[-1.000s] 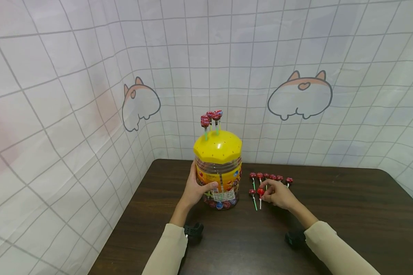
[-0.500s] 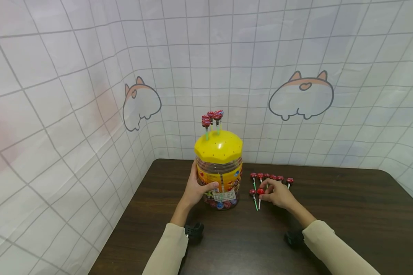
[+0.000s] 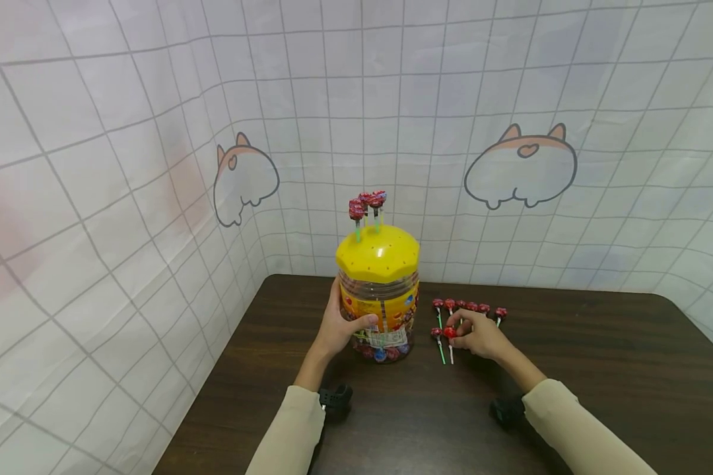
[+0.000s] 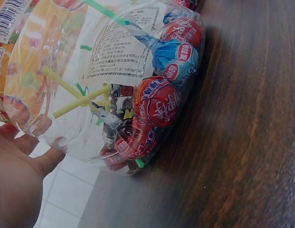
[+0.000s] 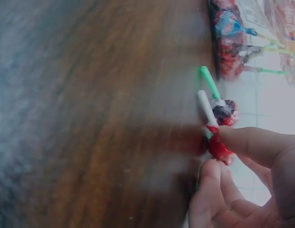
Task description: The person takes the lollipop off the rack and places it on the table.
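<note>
A clear plastic jar (image 3: 381, 308) with a yellow lid (image 3: 378, 253) stands upright on the table, wrapped lollipops (image 4: 155, 101) inside at its bottom. My left hand (image 3: 337, 324) grips its left side, thumb across the front. Several lollipops (image 3: 357, 210) stand upright in the lid's holes. To the right of the jar, my right hand (image 3: 480, 334) pinches a red lollipop (image 5: 220, 148) with a white stick by its head, low at the tabletop. Close beside it lies a dark red lollipop (image 3: 436, 332) with a green stick.
Behind my right hand lies a row of several more lollipops (image 3: 449, 303), some partly hidden by the fingers. The dark wooden table (image 3: 422, 422) ends at the back near a white gridded curtain (image 3: 428, 165).
The white stick of the red lollipop swings slightly left and then back right under my right fingers. My left hand and the jar stay in place; the head view shifts slightly.
</note>
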Available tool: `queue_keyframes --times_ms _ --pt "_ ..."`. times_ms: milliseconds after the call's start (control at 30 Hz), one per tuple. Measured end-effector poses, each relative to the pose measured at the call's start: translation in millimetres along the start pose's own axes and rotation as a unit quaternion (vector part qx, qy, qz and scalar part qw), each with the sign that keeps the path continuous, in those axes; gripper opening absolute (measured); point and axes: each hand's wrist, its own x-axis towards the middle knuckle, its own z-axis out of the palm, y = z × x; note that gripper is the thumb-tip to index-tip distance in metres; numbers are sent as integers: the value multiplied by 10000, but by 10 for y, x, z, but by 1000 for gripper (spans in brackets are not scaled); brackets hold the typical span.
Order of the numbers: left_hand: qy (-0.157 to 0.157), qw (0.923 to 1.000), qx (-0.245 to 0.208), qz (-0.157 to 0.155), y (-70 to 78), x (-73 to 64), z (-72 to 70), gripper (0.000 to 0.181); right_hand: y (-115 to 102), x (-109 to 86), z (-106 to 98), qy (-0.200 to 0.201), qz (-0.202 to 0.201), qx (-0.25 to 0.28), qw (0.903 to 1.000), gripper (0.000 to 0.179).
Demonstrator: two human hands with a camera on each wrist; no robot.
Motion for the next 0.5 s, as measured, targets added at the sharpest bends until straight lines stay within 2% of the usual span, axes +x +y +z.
queue_keyframes --times_ms 133,233,367,500 --pt "-1 10000 -16 -10 7 -5 6 102 -61 2 -89 -14 -106 35 9999 31" --pt "2 10000 22 -21 11 -7 11 103 -225 -14 -238 58 -324 129 9994 32" --pt "26 10000 55 -51 19 -10 12 104 -632 -38 -502 160 -761 421 9961 33" --pt "39 10000 38 -49 28 -15 7 103 -1119 -5 -723 412 -1444 667 9864 35"
